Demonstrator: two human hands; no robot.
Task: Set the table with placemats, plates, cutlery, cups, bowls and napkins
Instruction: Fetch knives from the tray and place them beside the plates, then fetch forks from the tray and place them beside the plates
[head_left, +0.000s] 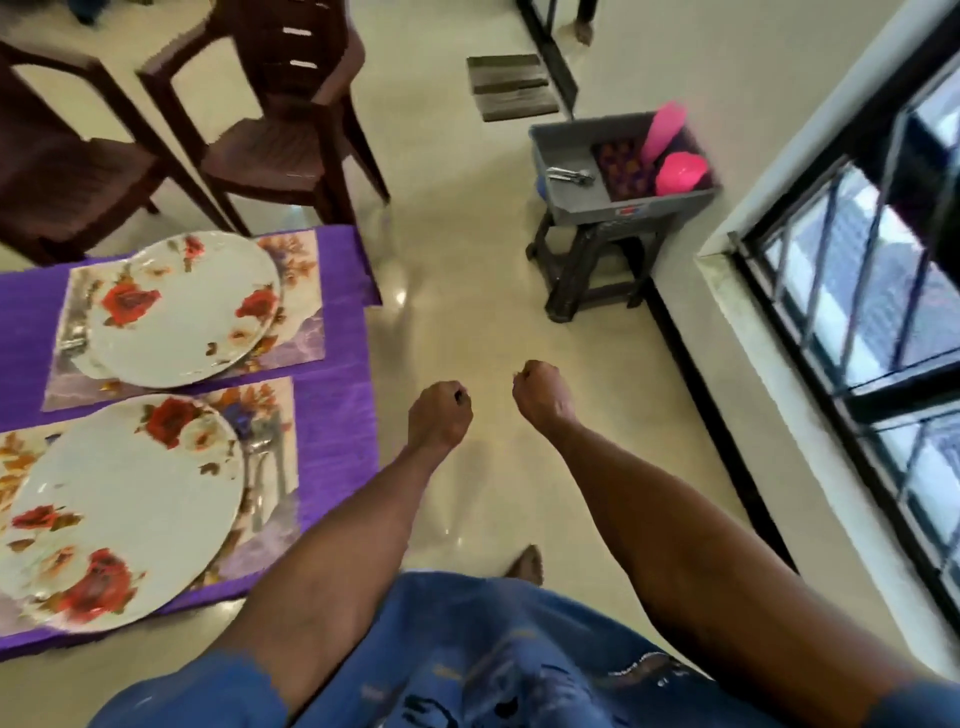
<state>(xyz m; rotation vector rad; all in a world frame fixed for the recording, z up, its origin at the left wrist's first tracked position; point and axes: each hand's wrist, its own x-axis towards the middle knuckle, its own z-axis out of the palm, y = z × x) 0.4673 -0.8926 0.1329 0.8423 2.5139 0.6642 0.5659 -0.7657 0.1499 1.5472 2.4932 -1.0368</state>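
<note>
A table under a purple cloth (337, 415) stands at the left. On it lie two floral placemats, each with a white rose-patterned plate: the far plate (182, 306) and the near plate (114, 509). Cutlery (262, 457) lies right of the near plate. My left hand (439, 415) and my right hand (540, 389) hang over the floor right of the table, fingers curled, holding nothing. A grey bin (623, 202) on a dark stool holds metal cutlery (569, 175), a pink cup (662, 130) and a pink bowl (680, 174).
Two brown plastic chairs (291, 140) stand beyond the table. A barred window (857, 291) and its ledge run along the right. A striped doormat (511, 85) lies on the cream floor near a dark doorframe. My foot (524, 564) shows below my hands.
</note>
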